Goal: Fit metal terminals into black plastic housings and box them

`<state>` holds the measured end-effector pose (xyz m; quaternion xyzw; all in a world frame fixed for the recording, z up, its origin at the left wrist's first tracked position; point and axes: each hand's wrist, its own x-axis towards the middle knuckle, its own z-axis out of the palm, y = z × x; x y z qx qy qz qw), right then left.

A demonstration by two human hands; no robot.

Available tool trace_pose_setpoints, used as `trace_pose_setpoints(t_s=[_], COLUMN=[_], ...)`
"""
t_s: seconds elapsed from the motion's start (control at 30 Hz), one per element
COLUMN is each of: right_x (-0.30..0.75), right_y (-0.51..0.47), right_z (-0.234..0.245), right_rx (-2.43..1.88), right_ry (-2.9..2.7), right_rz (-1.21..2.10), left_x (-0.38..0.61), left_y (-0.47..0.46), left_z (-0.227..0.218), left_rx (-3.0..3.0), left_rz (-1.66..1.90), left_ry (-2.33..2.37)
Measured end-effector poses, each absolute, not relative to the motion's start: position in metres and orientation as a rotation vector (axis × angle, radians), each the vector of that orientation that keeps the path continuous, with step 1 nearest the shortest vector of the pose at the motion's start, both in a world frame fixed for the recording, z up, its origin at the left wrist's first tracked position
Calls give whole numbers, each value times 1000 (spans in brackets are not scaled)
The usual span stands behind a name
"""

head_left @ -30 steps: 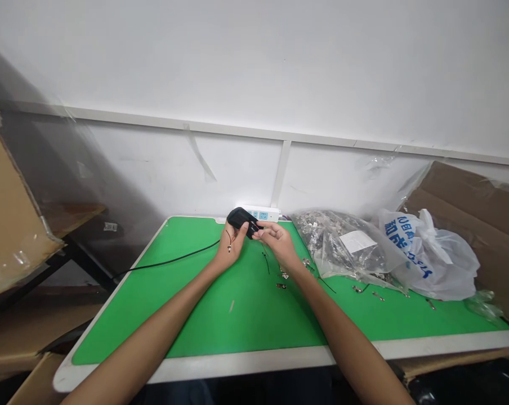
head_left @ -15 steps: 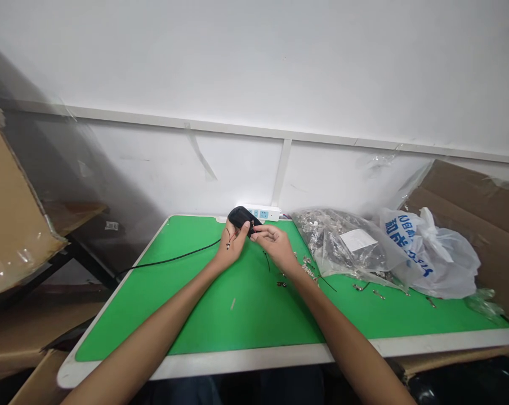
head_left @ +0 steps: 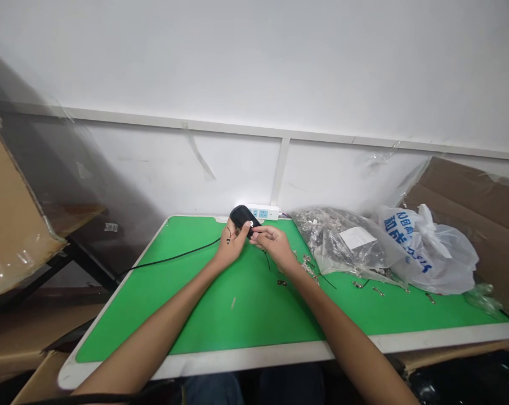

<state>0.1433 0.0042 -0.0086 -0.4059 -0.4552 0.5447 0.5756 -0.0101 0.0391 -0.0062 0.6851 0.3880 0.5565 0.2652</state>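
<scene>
Black casing (head_left: 240, 215) above green mat (head_left: 204, 315); left hand (head_left: 230, 247) clamped around it, right hand (head_left: 276, 244) pinching its near end.

Holding a black, rounded device (head_left: 241, 216) in the left hand (head_left: 232, 246), above a green-topped table (head_left: 187, 320), with a thin dark wire (head_left: 229, 234) hanging against that hand. Pressing bent fingers of the right hand (head_left: 275, 246) to the device's lower right end; too small to make out anything between the fingertips. Leftward from the left hand, a black cable (head_left: 174, 259) across the table. Just behind, a white power strip (head_left: 272, 213) by the wall (head_left: 229, 174). Around the right forearm, loose metal parts (head_left: 281, 283); farther right, a clear bag (head_left: 317, 228) of such pieces, touching a knotted white bag (head_left: 444, 259).
</scene>
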Motion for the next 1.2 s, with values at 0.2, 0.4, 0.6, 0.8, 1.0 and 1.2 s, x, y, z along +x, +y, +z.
trace_pose_setpoints(t_s=[0.2, 0.4, 0.6, 0.8, 1.0, 1.2], right_x=[145, 145, 146, 146, 145, 145], right_y=[3, 4, 4, 3, 4, 6], right_z=[-5, -5, -5, -4, -4, -6], right_rx=[-970, -1025, -1033, -1036, -1030, -1033], right_ry=[-1031, -1036, -1050, -1049, -1065, -1062], right_rz=[1296, 1275, 1256, 1271, 1264, 1260], left_x=[-9, -11, -11, -10, -11, -9], left_y=[44, 49, 49, 50, 51, 52], left_z=[-11, -18, -19, -20, -21, -19], left_rx=[1848, 1878, 1904, 1903, 1926, 1939], left_rz=[1474, 1435, 1401, 1407, 1412, 1404], left_ry=[975, 977, 978, 987, 988, 1001])
